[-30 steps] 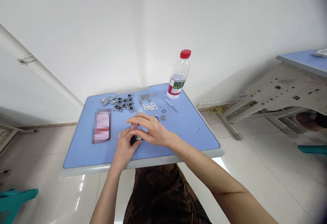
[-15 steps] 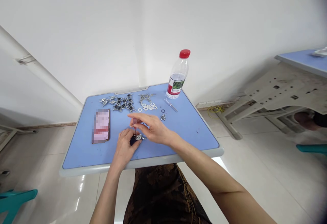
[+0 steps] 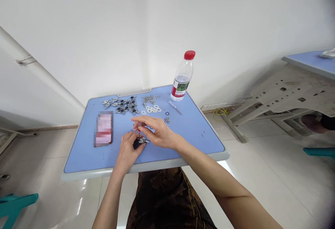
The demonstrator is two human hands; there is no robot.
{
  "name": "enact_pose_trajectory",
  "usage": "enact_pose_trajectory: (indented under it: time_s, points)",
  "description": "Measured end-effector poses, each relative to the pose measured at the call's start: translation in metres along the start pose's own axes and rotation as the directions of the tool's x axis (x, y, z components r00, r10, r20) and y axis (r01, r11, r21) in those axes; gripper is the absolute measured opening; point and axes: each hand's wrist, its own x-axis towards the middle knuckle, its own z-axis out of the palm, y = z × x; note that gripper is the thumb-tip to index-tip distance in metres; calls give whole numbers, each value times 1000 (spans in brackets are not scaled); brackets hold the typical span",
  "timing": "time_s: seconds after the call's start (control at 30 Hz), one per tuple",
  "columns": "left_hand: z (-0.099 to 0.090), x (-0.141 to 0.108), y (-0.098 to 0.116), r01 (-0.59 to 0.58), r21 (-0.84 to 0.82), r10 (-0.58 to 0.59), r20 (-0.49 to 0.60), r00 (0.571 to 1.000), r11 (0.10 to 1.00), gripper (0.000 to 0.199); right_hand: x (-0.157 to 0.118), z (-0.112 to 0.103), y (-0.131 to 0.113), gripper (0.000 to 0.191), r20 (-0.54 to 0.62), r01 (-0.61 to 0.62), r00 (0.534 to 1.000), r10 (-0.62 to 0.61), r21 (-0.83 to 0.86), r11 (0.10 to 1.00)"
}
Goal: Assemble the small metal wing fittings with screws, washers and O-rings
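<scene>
Near the front of the blue table, my left hand (image 3: 130, 149) grips a small silver metal fitting (image 3: 142, 140) between thumb and fingers, low on the tabletop. My right hand (image 3: 156, 130) is closed on a small screwdriver (image 3: 139, 133), which stands upright with its tip down on the fitting. The fingers cover most of its handle. Beyond my hands lie a pile of metal fittings with black round parts (image 3: 127, 105), a heap of screws (image 3: 149, 100), flat white gaskets (image 3: 152, 109) and a cluster of tiny shiny balls (image 3: 167, 120).
A phone (image 3: 104, 131) lies at the left. At the back right stands a water bottle with a red cap (image 3: 181, 79). A slim clear-and-metal tool (image 3: 175, 107) and a dark ring (image 3: 167, 113) lie right of the gaskets. Another table (image 3: 311, 61) stands at the right.
My right hand has shifted very slightly around the screwdriver's handle. My left hand and the fitting stay in place.
</scene>
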Motion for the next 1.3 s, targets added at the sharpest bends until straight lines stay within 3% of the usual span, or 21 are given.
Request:
enact_pose_trajectory:
  time_s: [0.33, 0.5, 0.8, 1.3]
  points:
    - [-2, -1, 2, 3, -7, -3, -24, 1000, 1000, 9, 3, -13, 0, 36, -113, 4, 994, -4, -4, 1000]
    - [-1, -2, 3, 11, -11, -12, -25, 1000, 1000, 6, 4, -20, 0, 37, -93, -40, 995, 43, 36, 999]
    - [-1, -2, 3, 19, -31, -19, -13, 1000, 999, 4, 4, -17, 1, 35, -31, -88, 996, 86, -48, 995]
    - [-2, -1, 3, 14, -21, -14, -9, 1000, 1000, 5, 4, -15, 3, 34, -30, -87, 996, 85, -58, 995]
